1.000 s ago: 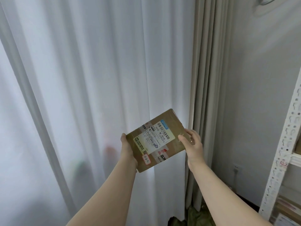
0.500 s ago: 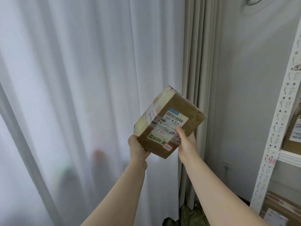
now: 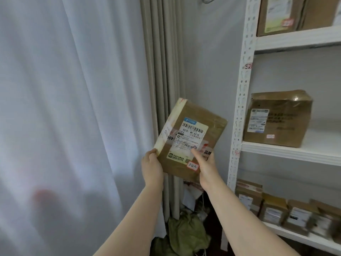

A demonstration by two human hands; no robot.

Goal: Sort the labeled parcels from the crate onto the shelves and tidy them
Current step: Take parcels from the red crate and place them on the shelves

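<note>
While I hold the parcel (image 3: 191, 139): one, left hand (image 3: 152, 168) and right hand (image 3: 206, 167) clasping its lower corners.
Middle shelf (image 3: 295, 154): one carton (image 3: 280, 117), room to its right.

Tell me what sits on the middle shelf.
One large brown box stands on the middle shelf, at its left end. Anything behind the box is covered.

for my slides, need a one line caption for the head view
Left hand and right hand hold a cardboard parcel tagged 3-2-2 beside the white shelf rack.
</note>
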